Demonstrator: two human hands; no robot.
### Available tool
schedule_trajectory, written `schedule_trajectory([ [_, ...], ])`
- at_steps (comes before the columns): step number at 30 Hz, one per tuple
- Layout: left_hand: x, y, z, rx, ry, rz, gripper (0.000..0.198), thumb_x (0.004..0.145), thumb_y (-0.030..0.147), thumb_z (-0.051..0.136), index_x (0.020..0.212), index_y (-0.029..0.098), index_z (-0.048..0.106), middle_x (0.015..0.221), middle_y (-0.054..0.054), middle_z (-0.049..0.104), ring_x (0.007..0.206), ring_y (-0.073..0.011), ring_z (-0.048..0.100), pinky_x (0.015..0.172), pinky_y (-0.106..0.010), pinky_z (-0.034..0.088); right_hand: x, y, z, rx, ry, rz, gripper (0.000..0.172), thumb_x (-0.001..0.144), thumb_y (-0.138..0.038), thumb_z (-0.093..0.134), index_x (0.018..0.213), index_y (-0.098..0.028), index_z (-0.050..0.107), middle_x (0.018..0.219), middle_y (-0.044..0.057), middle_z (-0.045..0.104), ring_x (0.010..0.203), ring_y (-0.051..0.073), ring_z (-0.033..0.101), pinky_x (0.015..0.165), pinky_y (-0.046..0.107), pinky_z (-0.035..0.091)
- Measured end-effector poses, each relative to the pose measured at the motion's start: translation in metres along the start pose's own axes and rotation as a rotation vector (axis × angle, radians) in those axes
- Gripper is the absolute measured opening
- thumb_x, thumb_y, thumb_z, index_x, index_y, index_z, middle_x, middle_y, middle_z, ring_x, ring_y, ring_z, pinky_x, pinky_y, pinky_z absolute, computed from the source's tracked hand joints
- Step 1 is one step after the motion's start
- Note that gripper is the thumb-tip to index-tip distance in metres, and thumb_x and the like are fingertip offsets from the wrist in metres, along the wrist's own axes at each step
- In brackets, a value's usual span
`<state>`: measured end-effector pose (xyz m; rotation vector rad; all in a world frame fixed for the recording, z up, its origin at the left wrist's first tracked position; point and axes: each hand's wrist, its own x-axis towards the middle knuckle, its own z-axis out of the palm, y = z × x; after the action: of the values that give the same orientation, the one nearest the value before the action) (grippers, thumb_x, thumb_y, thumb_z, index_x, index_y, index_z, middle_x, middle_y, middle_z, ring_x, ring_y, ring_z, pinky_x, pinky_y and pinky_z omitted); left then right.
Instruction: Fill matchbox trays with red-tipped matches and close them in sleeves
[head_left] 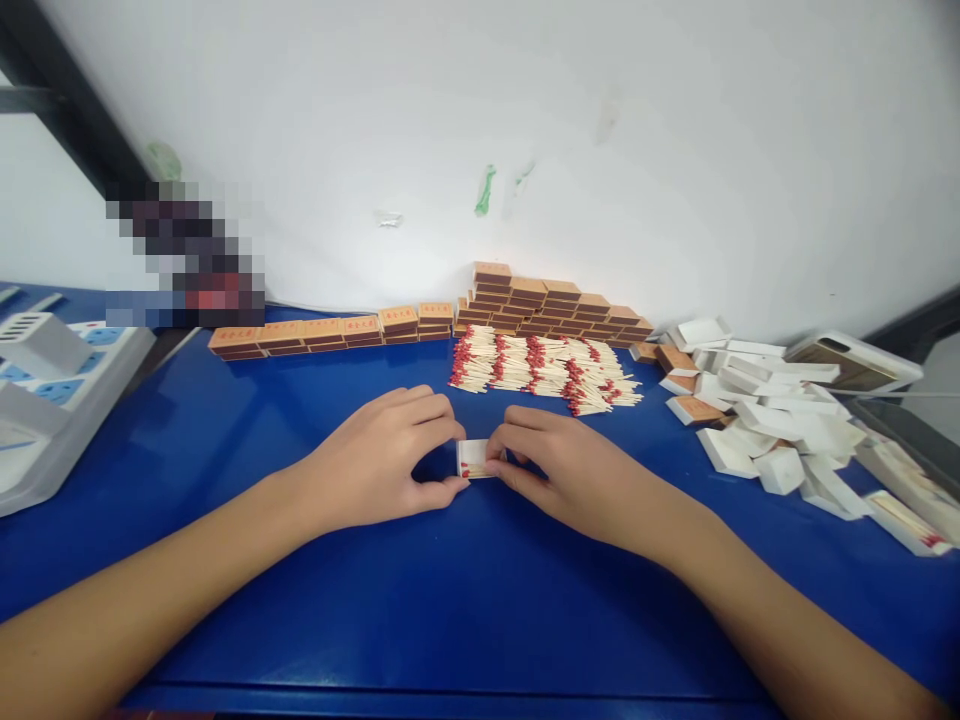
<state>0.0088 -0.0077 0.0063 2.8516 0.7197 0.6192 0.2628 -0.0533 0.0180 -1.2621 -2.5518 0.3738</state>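
A small white matchbox tray (474, 458) holding red-tipped matches rests on the blue table (450, 600) between my hands. My left hand (382, 455) curls round its left end, fingers and thumb pinched on it. My right hand (559, 465) pinches its right end with fingertips and thumb. Just beyond lies a spread of loose red-tipped matches (544, 372).
Orange-brown matchboxes (330, 332) run in a row along the white wall, rising to a stack (551, 305) at centre. A heap of white trays and sleeves (772, 425) lies to the right. A white device (52, 400) sits at the left, and a phone-like case (855, 362) at far right.
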Motion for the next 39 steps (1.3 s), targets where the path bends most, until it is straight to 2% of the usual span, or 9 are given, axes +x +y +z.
schedule_trajectory([
  [7, 0.0, 0.0, 0.0, -0.012, -0.021, -0.009, 0.024, 0.097, 0.037, 0.072, 0.11, 0.017, 0.075, 0.104, -0.007, 0.071, 0.096, -0.0245, 0.066, 0.09, -0.041, 0.053, 0.001, -0.002, 0.001, -0.051, -0.011, 0.017, 0.013, 0.107, -0.023, 0.06, 0.099, -0.019, 0.069, 0.096, 0.005, 0.067, 0.081, 0.018, 0.065, 0.07, 0.03, 0.048],
  [13, 0.0, 0.004, 0.001, -0.034, 0.013, 0.017, 0.022, 0.097, 0.035, 0.072, 0.109, 0.016, 0.073, 0.104, -0.007, 0.072, 0.095, -0.0235, 0.066, 0.089, -0.04, 0.053, 0.001, -0.001, -0.002, -0.241, 0.015, -0.043, 0.007, 0.104, -0.02, 0.066, 0.1, -0.017, 0.071, 0.095, 0.005, 0.068, 0.074, 0.017, 0.064, 0.065, 0.03, 0.043],
  [20, 0.002, 0.006, 0.003, -0.042, 0.0, 0.017, 0.016, 0.097, 0.031, 0.069, 0.105, 0.017, 0.071, 0.104, -0.007, 0.072, 0.094, -0.0233, 0.066, 0.088, -0.04, 0.053, -0.001, -0.004, -0.002, -0.348, 0.044, -0.082, 0.015, 0.105, -0.018, 0.062, 0.091, -0.017, 0.067, 0.088, 0.005, 0.067, 0.07, 0.016, 0.06, 0.062, 0.031, 0.039],
  [30, 0.001, 0.005, 0.004, -0.069, -0.04, -0.035, 0.018, 0.095, 0.032, 0.07, 0.105, 0.018, 0.072, 0.101, -0.006, 0.072, 0.094, -0.0234, 0.067, 0.088, -0.04, 0.053, -0.001, -0.006, -0.003, -0.105, -0.066, -0.021, 0.017, 0.109, -0.023, 0.058, 0.096, -0.019, 0.068, 0.095, 0.004, 0.07, 0.081, 0.018, 0.066, 0.07, 0.031, 0.046],
  [34, 0.001, 0.003, 0.003, -0.046, -0.033, -0.039, 0.021, 0.096, 0.032, 0.07, 0.11, 0.018, 0.073, 0.103, -0.006, 0.072, 0.096, -0.024, 0.067, 0.09, -0.041, 0.054, 0.0, 0.003, -0.011, -0.058, 0.058, 0.019, 0.015, 0.108, -0.025, 0.059, 0.099, -0.021, 0.07, 0.092, 0.003, 0.071, 0.08, 0.018, 0.066, 0.069, 0.031, 0.044],
  [37, 0.0, 0.002, 0.002, -0.03, -0.036, -0.048, 0.023, 0.096, 0.033, 0.069, 0.113, 0.018, 0.073, 0.104, -0.007, 0.072, 0.097, -0.0246, 0.067, 0.09, -0.041, 0.054, -0.001, 0.027, -0.02, -0.146, 0.22, 0.145, 0.017, 0.106, -0.028, 0.059, 0.096, -0.02, 0.071, 0.087, 0.005, 0.072, 0.077, 0.02, 0.065, 0.066, 0.032, 0.041],
  [39, 0.0, 0.001, 0.002, -0.035, -0.033, -0.049, 0.024, 0.096, 0.033, 0.069, 0.114, 0.018, 0.074, 0.104, -0.008, 0.073, 0.097, -0.0246, 0.067, 0.09, -0.041, 0.055, -0.002, 0.048, -0.023, -0.238, 0.265, 0.208, 0.017, 0.104, -0.026, 0.058, 0.097, -0.019, 0.072, 0.089, 0.007, 0.072, 0.079, 0.022, 0.066, 0.068, 0.033, 0.042],
])
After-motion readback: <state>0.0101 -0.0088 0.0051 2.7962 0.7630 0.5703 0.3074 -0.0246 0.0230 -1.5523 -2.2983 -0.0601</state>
